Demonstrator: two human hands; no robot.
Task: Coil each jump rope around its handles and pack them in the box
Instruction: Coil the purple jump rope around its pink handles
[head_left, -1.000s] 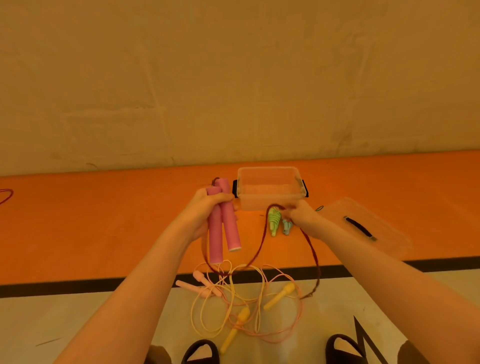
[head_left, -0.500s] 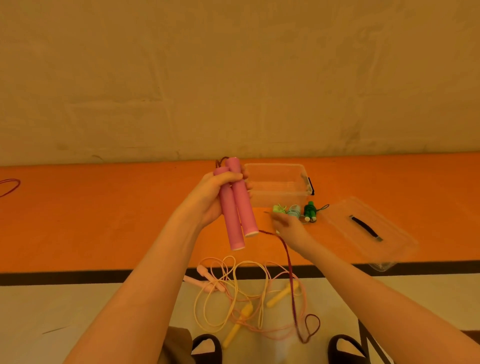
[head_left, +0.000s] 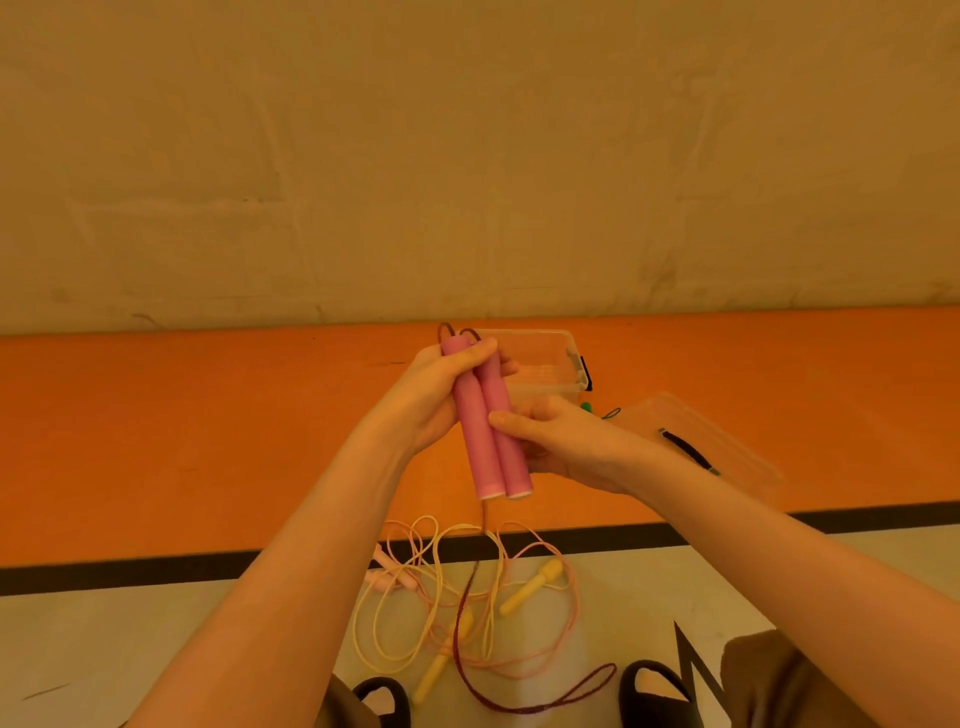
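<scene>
Pink handles: two, side by side at frame centre, tilted, white end caps lowest.
Dark red rope: one, loops out of the handles' upper ends and hangs from below them to the pale floor, ending in a loop at lower centre.
Ropes on floor: a yellow one with two yellow handles and a pale pink one, tangled together below the hands.
Box: one clear box on the orange strip, behind the hands; contents cannot be told.
Lid: one clear lid with a dark strap, lying right of the box.
Green item: one beside the box, mostly hidden.
Left hand: fingers wrapped round the upper part of both handles.
Right hand: thumb pressed on the handles' front, fingers curled behind them.
</scene>
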